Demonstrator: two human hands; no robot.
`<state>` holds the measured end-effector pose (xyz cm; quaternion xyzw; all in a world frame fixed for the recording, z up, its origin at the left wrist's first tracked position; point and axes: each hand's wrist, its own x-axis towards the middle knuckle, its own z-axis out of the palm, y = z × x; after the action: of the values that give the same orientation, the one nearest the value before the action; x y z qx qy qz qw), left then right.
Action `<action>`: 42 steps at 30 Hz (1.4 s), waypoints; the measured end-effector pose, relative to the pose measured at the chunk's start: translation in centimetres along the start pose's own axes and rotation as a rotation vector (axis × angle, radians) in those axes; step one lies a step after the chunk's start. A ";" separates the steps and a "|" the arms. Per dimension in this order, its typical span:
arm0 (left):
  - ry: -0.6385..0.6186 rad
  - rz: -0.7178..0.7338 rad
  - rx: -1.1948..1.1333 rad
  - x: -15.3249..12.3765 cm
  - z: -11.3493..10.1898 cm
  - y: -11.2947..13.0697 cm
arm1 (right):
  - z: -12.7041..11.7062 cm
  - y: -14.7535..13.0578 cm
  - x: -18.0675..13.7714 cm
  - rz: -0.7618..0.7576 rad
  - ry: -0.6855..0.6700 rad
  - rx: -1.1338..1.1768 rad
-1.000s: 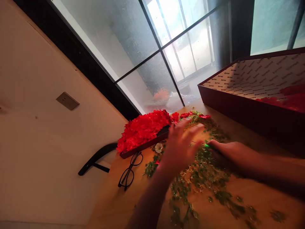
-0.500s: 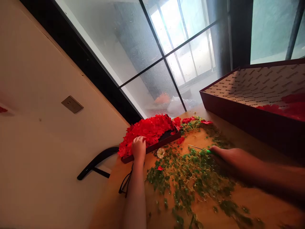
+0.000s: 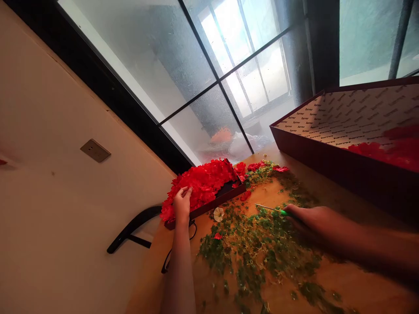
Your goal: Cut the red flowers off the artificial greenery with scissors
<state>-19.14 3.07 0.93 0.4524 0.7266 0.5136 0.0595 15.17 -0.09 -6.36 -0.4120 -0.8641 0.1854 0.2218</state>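
My left hand (image 3: 182, 203) reaches into the heap of red artificial flowers (image 3: 203, 183) that fills a small dark red tray (image 3: 218, 198) at the table's far left; its fingers are pinched together on the petals. My right hand (image 3: 310, 216) rests on the table among scattered green leaf cuttings (image 3: 262, 244), closed round the green handle of a thin metal tool (image 3: 268, 208) whose tip points left. A single white flower (image 3: 218, 213) lies beside the tray.
A big dark red box (image 3: 330, 155) with a patterned lining and red flowers inside stands at the right. Black glasses (image 3: 168, 261) lie under my left forearm near the table's left edge. A window runs behind the wooden table (image 3: 360, 288); a black chair arm (image 3: 131, 226) sits below left.
My left hand went from above the green cuttings over to the tray of red flowers, and its fingers now pinch at the petals. My right hand with the tool has hardly moved.
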 end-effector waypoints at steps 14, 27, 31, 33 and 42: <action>-0.241 -0.351 -0.570 -1.5 1.4 0.9 | -0.3 -0.1 0.3 -0.031 -0.074 0.003; -0.259 -0.191 -0.090 1.8 3.4 1.7 | -0.7 -0.1 0.1 -0.099 -0.038 0.149; -0.328 -0.058 0.229 3.5 3.5 2.2 | -0.4 0.2 0.1 -0.113 -0.015 0.161; -0.343 0.010 0.366 4.1 3.5 2.1 | -0.2 0.3 0.1 -0.120 -0.013 0.153; -0.452 0.290 0.704 4.4 2.5 2.5 | 0.0 0.4 0.4 -0.144 -0.004 0.115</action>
<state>-18.79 8.13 3.41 0.6432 0.7551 0.1262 -0.0133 15.22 0.45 -6.45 -0.3350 -0.8799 0.2190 0.2561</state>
